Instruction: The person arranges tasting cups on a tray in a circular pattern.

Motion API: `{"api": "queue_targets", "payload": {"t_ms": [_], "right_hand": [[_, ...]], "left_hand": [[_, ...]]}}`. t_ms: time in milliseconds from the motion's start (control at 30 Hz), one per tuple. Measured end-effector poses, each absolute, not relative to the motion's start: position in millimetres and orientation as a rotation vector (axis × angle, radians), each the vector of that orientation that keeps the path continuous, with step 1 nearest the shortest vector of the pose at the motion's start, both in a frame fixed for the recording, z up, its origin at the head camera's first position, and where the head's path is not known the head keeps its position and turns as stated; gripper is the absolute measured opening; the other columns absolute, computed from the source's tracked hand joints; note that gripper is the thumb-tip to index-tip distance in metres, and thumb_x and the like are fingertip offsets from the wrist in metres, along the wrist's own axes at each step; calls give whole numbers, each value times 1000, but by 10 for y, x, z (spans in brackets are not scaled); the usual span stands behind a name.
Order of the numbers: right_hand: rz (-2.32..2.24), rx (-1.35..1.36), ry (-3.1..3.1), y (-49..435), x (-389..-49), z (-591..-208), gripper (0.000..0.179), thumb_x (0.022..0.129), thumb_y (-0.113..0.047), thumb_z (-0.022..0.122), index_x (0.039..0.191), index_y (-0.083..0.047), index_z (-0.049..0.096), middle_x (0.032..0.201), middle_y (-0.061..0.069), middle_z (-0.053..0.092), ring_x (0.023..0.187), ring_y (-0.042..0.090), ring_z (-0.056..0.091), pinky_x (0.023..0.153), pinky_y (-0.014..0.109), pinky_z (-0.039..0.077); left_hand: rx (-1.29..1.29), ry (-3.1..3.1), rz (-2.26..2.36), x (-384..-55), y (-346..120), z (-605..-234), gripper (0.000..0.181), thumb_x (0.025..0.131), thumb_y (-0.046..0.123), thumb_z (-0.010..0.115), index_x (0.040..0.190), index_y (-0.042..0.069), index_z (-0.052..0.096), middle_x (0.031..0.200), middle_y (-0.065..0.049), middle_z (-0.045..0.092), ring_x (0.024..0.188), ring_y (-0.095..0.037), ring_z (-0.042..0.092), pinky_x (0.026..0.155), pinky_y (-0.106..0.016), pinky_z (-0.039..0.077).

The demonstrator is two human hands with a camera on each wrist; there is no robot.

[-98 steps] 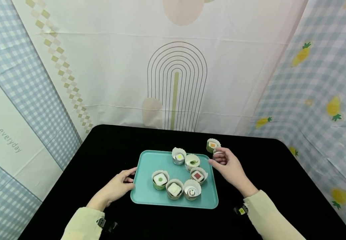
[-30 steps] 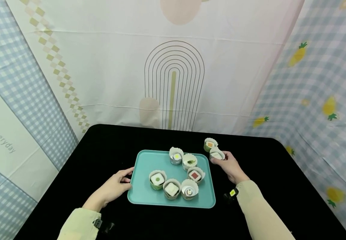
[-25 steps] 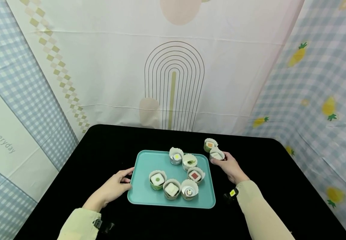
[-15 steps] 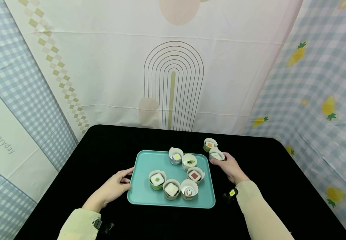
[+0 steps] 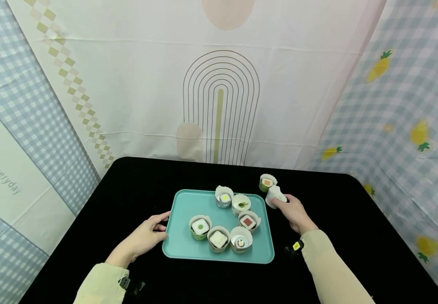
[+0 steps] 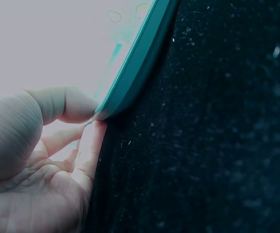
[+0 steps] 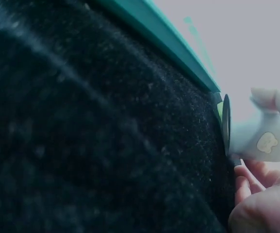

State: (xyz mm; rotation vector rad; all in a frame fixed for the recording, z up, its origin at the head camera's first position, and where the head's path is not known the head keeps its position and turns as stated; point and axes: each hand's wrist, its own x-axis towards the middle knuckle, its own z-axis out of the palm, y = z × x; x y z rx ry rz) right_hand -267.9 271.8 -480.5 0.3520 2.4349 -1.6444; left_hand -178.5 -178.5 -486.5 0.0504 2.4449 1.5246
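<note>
My right hand (image 5: 295,211) grips a pale paper cake cup (image 5: 275,197) just off the tray's far right corner. That cup is tilted, its mouth turned toward the hand, and a small bear print shows on its wall in the right wrist view. What is inside is hidden. At the other side, my left hand (image 5: 148,235) pinches the left rim of the teal tray (image 5: 182,202) between thumb and finger, as the left wrist view shows. Behind the held cup stands a green paper cup (image 5: 267,183) with a cake topped by an orange square.
On the tray, several cupped cakes form a curve, among them a green-dotted cake (image 5: 200,226), a plain white cake (image 5: 218,239) and a red-topped cake (image 5: 247,221). The table (image 5: 147,177) has a black cover. Patterned curtains (image 5: 147,97) hang around its back and sides.
My right hand has closed round the paper cup since the oldest frame. Upright half a second ago, the cup now leans toward that hand. My left hand stays at the tray's rim.
</note>
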Motion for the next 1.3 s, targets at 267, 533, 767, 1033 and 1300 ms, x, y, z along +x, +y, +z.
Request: {"api": "queue_targets", "payload": {"t_ms": [267, 533, 767, 1033, 1300], "right_hand": [[-1602, 378, 2504, 2728, -2638, -4753, 77, 86, -51, 64, 138, 0, 41, 137, 22, 43, 121, 36, 47, 95, 50, 42], [-1505, 236, 2760, 2738, -2469, -4612, 73, 83, -57, 67, 130, -5, 46, 123, 16, 50, 102, 30, 54, 81, 42, 47], [-1444, 11, 2864, 2471, -2370, -4327, 72, 80, -57, 70, 130, -10, 49, 122, 12, 53, 100, 28, 55, 81, 43, 47], [-1466, -197, 2807, 2084, -2314, -4198, 66, 82, -53, 70, 130, -13, 50, 113, 10, 56, 93, 25, 58, 75, 40, 49], [-1461, -332, 2710, 1665, -2289, -4154, 50, 82, -46, 74, 118, -18, 54, 98, 6, 58, 76, 22, 57, 64, 36, 49]], "left_hand": [[59, 2443, 1529, -1775, -1794, -4868, 67, 86, 4, 61, 148, 21, 42, 137, -4, 44, 105, -20, 50, 78, -38, 46], [61, 2441, 1523, -1784, -1758, -4846, 68, 85, 3, 60, 148, 21, 42, 137, -5, 44, 103, -20, 50, 77, -37, 45], [66, 2447, 1513, -1785, -1799, -4871, 68, 86, 4, 61, 149, 21, 41, 138, -5, 43, 104, -20, 50, 77, -37, 45], [50, 2444, 1514, -1781, -1802, -4869, 68, 86, 4, 61, 149, 21, 41, 138, -5, 43, 104, -20, 50, 78, -38, 45], [55, 2436, 1522, -1779, -1789, -4862, 67, 87, 4, 60, 149, 21, 41, 138, -6, 43, 105, -21, 50, 78, -38, 45]]}}
